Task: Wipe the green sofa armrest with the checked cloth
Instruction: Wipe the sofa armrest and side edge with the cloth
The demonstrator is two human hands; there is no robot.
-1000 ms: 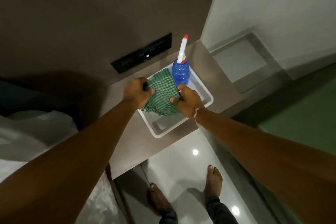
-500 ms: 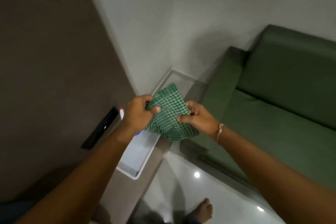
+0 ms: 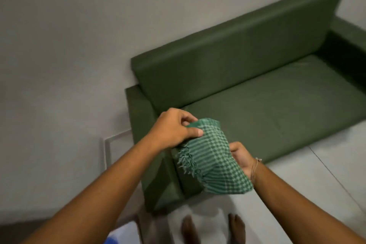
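Both hands hold the checked cloth up in the air in front of the green sofa. The left hand pinches the cloth's upper corner, thumb pressed flat on the fabric and fingers curled behind it. The right hand grips the cloth from the other side, its fingers closed on the fabric, most of them hidden behind the folds. A thin string bracelet sits on the right wrist.

The cloth is green and white, bunched and folded over itself, with a fringe of loose threads hanging along its left edge. Its lower end droops below the right hand. It hangs over the front part of the near armrest, and it does not appear to touch it (the cloth covers the spot where they might meet, so contact cannot be ruled out).

The armrest runs along the sofa's left end, beside the pale wall. The seat cushion and the long backrest stretch off to the right, both bare. The person's bare feet stand on the light floor just in front of the sofa's near corner
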